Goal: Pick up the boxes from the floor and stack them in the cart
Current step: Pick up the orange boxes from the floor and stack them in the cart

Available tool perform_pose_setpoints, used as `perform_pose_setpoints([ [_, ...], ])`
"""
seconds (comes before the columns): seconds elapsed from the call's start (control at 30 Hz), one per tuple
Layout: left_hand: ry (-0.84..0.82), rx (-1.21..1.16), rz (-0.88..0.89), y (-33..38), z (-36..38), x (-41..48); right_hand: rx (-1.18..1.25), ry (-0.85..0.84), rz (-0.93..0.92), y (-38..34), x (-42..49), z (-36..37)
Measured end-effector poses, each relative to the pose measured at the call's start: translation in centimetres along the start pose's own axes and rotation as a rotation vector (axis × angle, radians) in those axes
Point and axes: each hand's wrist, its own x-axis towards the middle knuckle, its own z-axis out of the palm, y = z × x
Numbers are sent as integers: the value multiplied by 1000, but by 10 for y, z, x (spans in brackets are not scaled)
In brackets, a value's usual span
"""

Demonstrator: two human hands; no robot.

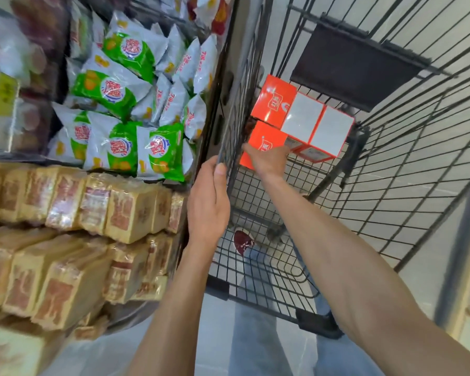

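Boxes (301, 123) crowd cart (418, 158) (snack bags (125, 104) beside).

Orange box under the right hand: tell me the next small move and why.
Probably let go and draw the right hand back out of the cart. The orange box already sits low inside, tight against the other boxes, so it looks placed. The left hand grips the cart's side wall, steadying it.

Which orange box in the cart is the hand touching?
The right hand grips the orange cardboard box nearest the person, by the black wire cart's left wall. The other orange and white boxes beyond it are untouched.
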Motion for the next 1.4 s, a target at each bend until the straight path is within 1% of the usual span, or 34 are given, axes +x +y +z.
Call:
perform_pose_setpoints([
  [0.13, -13, -4, 14, -3, -1, 2, -13, 17, 7, 1, 7, 18],
  [0.33, -28, 0, 12, -4, 0, 3, -4, 38, 1, 5, 17, 23],
  [0.5, -32, -15, 26, -4, -2, 2, 21, -49, 35, 11, 17, 11],
  [0.67, -98, 5, -1, -3, -6, 1, -98, -86, -17, -2, 4, -14],
  [0.77, -65, 11, -29, 3, -16, -10, -174, -102, -73, -19, -14, -36],
  [0.83, -24, 5, -49, 11, -26, -20, -216, -96, -133, -36, -31, -53],
  [0.93, 26, 11, -68, 27, -45, -32, -260, -134, -250, -65, -64, -80],
  [1.07, 135, 28, -90, 48, -73, -53, -319, -144, -497, -100, -113, -112],
  [1.2, 296, 44, -114, 70, -101, -87, -483, -181, -773, -131, -153, -132],
  [1.23, 342, 45, -132, 75, -106, -97, -518, -220, -848, -138, -163, -132],
  [1.3, 430, 74, -197, 81, -117, -124, -641, -353, -971, -148, -179, -129],
  [1.4, 536, 122, -319, 86, -131, -173, -907, -589, -1099, -160, -208, -119],
])
